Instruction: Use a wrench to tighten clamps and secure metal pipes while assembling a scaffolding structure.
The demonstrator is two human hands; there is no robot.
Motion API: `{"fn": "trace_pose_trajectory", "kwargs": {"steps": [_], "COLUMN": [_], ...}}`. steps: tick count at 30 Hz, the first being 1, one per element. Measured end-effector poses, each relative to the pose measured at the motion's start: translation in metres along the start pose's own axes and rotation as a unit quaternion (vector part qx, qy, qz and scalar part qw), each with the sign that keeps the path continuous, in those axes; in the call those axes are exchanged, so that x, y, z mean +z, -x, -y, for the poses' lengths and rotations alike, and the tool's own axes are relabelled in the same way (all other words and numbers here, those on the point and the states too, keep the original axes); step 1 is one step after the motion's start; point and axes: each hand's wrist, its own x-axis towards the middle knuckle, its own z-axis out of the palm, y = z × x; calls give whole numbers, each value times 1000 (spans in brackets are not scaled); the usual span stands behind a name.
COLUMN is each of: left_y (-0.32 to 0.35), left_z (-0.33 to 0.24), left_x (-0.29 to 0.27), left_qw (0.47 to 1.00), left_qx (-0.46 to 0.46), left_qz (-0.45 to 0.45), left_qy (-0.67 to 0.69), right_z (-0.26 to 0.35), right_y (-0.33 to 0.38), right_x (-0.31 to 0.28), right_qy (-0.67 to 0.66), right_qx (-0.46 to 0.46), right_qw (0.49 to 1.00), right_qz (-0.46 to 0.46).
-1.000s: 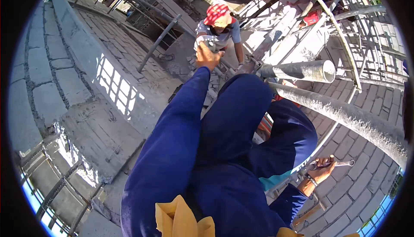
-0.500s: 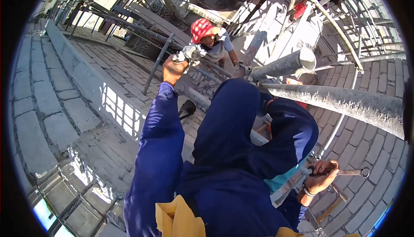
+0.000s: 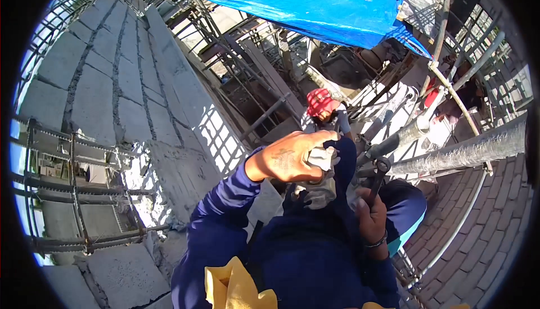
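My left hand (image 3: 287, 158) is closed around a grey metal scaffold clamp (image 3: 322, 191), held up in front of my chest above my dark blue clothing. The clamp's upper part pokes out between thumb and fingers, and its lower part hangs below them. Close by on the right, my right hand (image 3: 372, 219) grips a wrench (image 3: 379, 178) by its handle, ring end pointing up and away from me. A bracelet circles that wrist. My fingers partly cover both pieces of metal.
Beyond my hands a person in a red hat (image 3: 320, 102) is lower down. Thick scaffold pipes (image 3: 461, 146) cross at the right, before a block wall (image 3: 478, 219). Another block wall (image 3: 93, 89) and exposed rebar (image 3: 76, 191) are on the left. A blue tarp (image 3: 320, 8) hangs at the far side.
My left hand has brought the clamp back toward my chest. My right hand has come inward from the lower right with the wrench, now turned upward. The view has swung left and up.
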Motion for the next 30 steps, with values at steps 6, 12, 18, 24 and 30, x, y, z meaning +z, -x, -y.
{"fn": "trace_pose_trajectory", "kwargs": {"steps": [6,12,18,24,30], "left_y": [3,-3,3,22,54], "left_z": [67,32,37,55,86], "left_x": [92,99,102,109,126], "left_qw": [996,986,970,950,979], "left_qx": [37,-15,-37,53,-44], "left_qz": [58,52,110,-69,-141], "left_qy": [52,-157,-213,-300,143], "right_z": [-19,-9,-9,-66,-72], "right_y": [9,-12,-19,-28,-19], "right_x": [24,13,18,21,28], "right_qy": [69,154,164,40,27], "right_qx": [-30,-6,-24,-1,27], "right_qw": [996,986,986,988,993], "right_qz": [-42,-57,4,-149,-110]}}
